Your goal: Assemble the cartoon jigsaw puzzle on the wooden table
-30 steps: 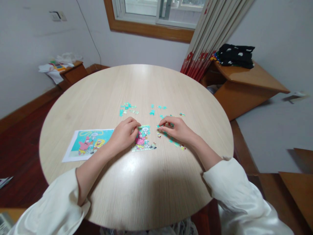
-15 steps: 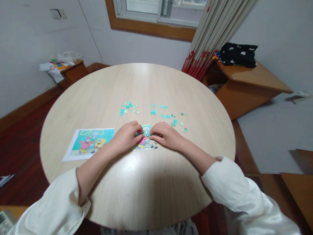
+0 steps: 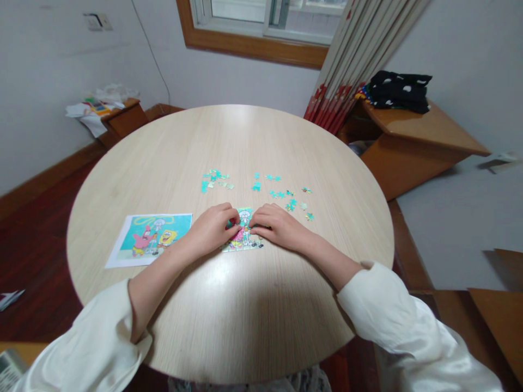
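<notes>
A partly joined jigsaw puzzle (image 3: 246,239) lies flat on the round table, showing a pale squid figure and a pink shape. My left hand (image 3: 214,226) is closed at its left side, thumb and curled fingers on the puzzle. From the right, my right hand (image 3: 278,224) is closed over the opposite side, fingertips and thumb close together near the squid figure. Whether a loose piece is under either set of fingertips is hidden. A printed reference picture (image 3: 153,239) with the same cartoon figures lies left of my left forearm.
Beyond my hands lie loose turquoise pieces (image 3: 204,187), with more pieces (image 3: 256,187) scattered to the right. The round wooden table (image 3: 245,321) has a curved edge close to my body. A wooden cabinet (image 3: 429,130) with dark cloth (image 3: 398,91) stands at the right.
My right hand's fingers have shifted very slightly left and closer over the puzzle. The left hand, loose pieces and picture look unmoved.
</notes>
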Tool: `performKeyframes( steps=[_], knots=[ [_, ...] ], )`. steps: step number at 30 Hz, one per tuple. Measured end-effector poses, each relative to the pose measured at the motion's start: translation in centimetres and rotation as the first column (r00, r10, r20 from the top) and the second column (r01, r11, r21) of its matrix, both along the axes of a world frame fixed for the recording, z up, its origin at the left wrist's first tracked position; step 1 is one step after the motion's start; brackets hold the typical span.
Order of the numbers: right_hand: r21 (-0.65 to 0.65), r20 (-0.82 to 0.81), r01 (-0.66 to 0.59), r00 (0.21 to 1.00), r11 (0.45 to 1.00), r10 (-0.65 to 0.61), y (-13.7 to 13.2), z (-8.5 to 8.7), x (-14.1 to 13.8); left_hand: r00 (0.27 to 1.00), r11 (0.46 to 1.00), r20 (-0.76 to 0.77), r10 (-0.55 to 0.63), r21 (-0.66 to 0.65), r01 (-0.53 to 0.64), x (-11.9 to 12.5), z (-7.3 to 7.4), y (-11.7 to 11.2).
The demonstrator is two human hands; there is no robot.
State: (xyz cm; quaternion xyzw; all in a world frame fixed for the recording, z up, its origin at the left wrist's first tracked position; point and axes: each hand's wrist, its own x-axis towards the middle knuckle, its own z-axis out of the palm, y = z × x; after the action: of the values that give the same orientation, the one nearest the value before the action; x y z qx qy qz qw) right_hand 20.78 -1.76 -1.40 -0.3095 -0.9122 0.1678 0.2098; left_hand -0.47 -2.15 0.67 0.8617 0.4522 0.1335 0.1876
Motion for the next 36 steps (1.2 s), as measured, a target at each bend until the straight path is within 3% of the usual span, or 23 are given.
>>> performKeyframes(
  steps=[9, 12, 16, 20, 25, 30, 36],
  knots=[
    [0.005, -0.004, 0.002, 1.0, 1.0, -0.002, 0.1, -0.2, -0.1, 1.0, 1.0, -0.009, 0.006, -0.018, -0.006, 0.1, 0.2, 0.0],
    [-0.018, -0.085, 0.013, 0.996, 1.0, -0.014, 0.1, 0.1, 0.0, 1.0, 1.0, -0.007, 0.008, -0.023, -0.008, 0.1, 0.2, 0.0],
    [-0.121, -0.269, 0.192, 0.938, 0.974, -0.218, 0.6, 0.9, 1.4, 1.0, 1.0, -0.002, 0.006, -0.026, -0.006, 0.0, 0.2, 0.0],
    [-0.24, -0.39, 0.399, 0.795, 0.885, -0.464, 1.7, 1.6, 3.9, 1.0, 1.0, 0.005, 0.009, -0.026, -0.008, 0.0, 0.1, 0.0],
    [-0.442, -0.42, 0.41, 0.691, 0.798, -0.588, 2.8, 1.5, 6.2, 1.0, 0.999, 0.024, 0.015, -0.039, -0.014, -0.1, 0.0, 0.0],
    [-0.558, -0.346, 0.345, 0.73, 0.755, -0.59, 3.3, 0.7, 6.6, 1.0, 1.0, 0.027, 0.006, -0.026, -0.005, -0.2, -0.2, 0.1],
    [-0.55, -0.293, 0.319, 0.792, 0.772, -0.536, 3.3, 0.1, 6.6, 0.999, 0.999, 0.031, 0.016, -0.033, -0.015, -0.1, -0.1, 0.1]
  ],
)
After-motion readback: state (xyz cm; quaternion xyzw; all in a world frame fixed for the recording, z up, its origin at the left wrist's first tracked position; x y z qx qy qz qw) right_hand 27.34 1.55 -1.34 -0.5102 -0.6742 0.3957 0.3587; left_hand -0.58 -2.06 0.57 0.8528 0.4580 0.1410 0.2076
